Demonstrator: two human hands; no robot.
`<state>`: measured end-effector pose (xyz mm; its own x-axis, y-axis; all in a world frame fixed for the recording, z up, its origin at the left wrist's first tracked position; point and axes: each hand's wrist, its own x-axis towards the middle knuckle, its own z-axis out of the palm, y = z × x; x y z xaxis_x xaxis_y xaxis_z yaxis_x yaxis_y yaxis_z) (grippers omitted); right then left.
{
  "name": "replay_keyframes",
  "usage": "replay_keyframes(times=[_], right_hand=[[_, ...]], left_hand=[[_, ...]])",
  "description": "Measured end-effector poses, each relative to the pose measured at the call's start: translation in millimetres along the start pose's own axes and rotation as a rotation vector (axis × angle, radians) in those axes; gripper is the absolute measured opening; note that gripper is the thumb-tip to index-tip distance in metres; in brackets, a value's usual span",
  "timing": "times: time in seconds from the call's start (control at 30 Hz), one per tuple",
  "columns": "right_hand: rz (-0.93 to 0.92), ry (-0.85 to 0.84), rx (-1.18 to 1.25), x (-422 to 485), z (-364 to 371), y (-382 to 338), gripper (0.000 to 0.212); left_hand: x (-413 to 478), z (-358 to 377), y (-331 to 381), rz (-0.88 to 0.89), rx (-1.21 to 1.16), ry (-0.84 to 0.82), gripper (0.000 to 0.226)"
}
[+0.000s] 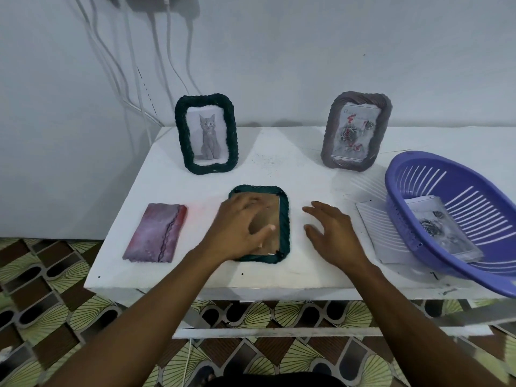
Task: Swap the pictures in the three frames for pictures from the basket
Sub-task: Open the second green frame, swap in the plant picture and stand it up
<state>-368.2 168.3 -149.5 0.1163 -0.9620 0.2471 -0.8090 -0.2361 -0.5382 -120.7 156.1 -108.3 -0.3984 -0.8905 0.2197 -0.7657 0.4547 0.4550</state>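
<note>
So the green frame (284, 219) is lying face-down on the table (195, 191), with the left hand (240, 227) flat on its backing, fingers spread. The right hand (332, 230) is open too, just beside the frame, and the purple basket (402, 219) sits further right.

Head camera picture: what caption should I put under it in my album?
Left hand rests on a face-down green frame, right hand open beside it, purple basket nearby.

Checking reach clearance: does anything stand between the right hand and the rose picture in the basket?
Only the near wall of the basket; the right hand must pass over it to the rose picture. A white sheet lies flat between.
</note>
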Motion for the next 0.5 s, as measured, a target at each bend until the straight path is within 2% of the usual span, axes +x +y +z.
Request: replay_keyframes(times=[0.07, 0.13, 0.23, 0.33, 0.5], right_hand=[[0.013, -0.023, -0.067, -2.8, -3.8, 9.4, 0.038], [-0.002, -0.033, -0.071, -6.3, -3.1, 11.0, 0.039], [-0.004, -0.014, -0.035, -7.0, -3.3, 10.0, 0.037], [0.010, 0.021, 0.014, -4.6, -4.0, 10.7, 0.035], [0.072, 0.079, 0.162, 7.0, -4.0, -2.2, 0.029]], left_hand=[[10.6, 19.9, 21.4, 0.021, 0.152, -0.139, 0.065], [16.0, 38.3, 32.7, -0.026, 0.316, -0.210, 0.068], [17.2, 48.9, 34.0, -0.081, 0.290, -0.151, 0.060], [17.1, 41.1, 31.9, -0.077, 0.095, -0.016, 0.054], [14.7, -9.1, 31.6, -0.092, -0.623, 0.164, 0.038]])
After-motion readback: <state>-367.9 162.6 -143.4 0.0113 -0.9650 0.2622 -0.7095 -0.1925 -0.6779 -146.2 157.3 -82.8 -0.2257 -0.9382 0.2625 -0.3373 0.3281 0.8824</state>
